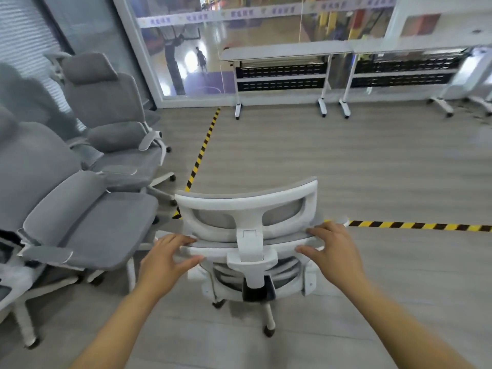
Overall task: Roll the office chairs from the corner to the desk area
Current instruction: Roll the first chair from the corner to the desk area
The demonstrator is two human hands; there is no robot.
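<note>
A white-framed office chair (250,206) with grey mesh stands right in front of me, its back toward me. My left hand (166,258) grips the left end of the backrest's top edge, fingers over the edge and thumb below. My right hand (332,249) grips the right end of that edge the same way. The chair's white base and castors (269,328) show below the seat. Two white desks (287,51) stand along the far glass wall.
Several grey padded chairs (87,217) crowd the left side, the nearest almost touching my chair. Yellow-black floor tape (202,150) runs away from me and another strip (415,226) crosses to the right. Wood-look floor stretches ahead to the desks.
</note>
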